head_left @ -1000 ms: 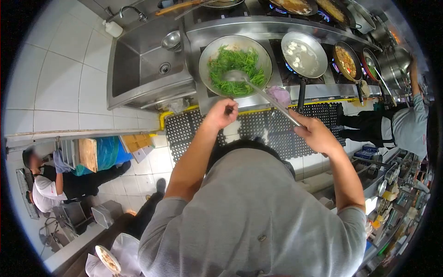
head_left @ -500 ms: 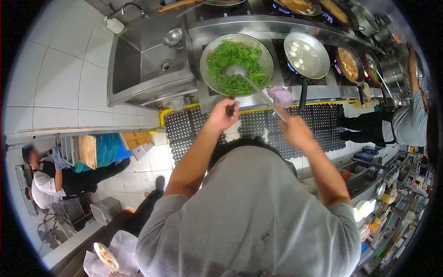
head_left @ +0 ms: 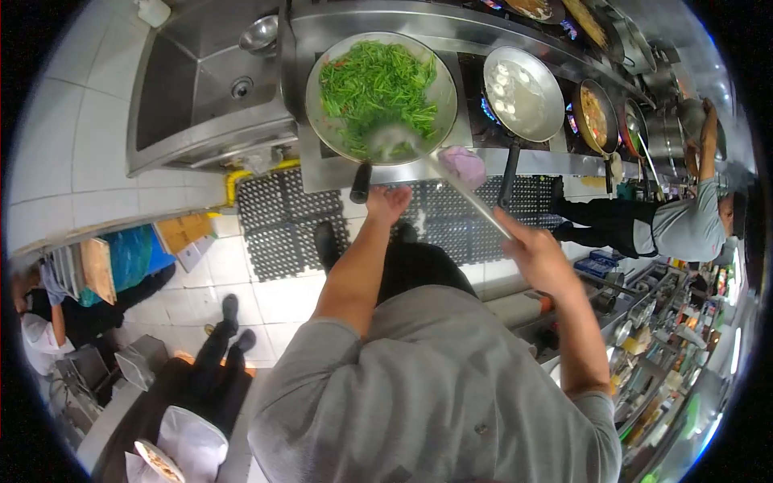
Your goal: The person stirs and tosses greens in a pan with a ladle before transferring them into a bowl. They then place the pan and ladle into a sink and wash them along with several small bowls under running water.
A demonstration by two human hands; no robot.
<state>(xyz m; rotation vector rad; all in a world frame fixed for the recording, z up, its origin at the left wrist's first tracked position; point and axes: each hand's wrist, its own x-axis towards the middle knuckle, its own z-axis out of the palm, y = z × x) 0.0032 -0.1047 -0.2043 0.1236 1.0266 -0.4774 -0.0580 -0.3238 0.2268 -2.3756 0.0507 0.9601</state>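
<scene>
A wide wok (head_left: 322, 133) full of chopped green vegetables (head_left: 374, 80) with small red bits sits on the stove in front of me. My right hand (head_left: 538, 251) is closed round the long handle of a metal ladle (head_left: 463, 191); its bowl, smeared by motion, is at the near edge of the greens. My left hand (head_left: 388, 203) is open just right of the wok's black handle (head_left: 361, 185), palm up and seemingly apart from it. A crumpled pinkish cloth (head_left: 461, 166) lies on the stove edge between my hands.
Right of the wok, a pan (head_left: 527, 92) holds pale liquid with white pieces, and a smaller pan (head_left: 594, 117) holds browned food over flame. A steel sink (head_left: 201, 76) stands left. A co-worker (head_left: 680, 221) is at the far right; others are left and behind.
My left hand has let go of the wok handle and opened. The ladle bowl has come nearer to me through the greens. The camera view has shifted, with the wok now higher and further left.
</scene>
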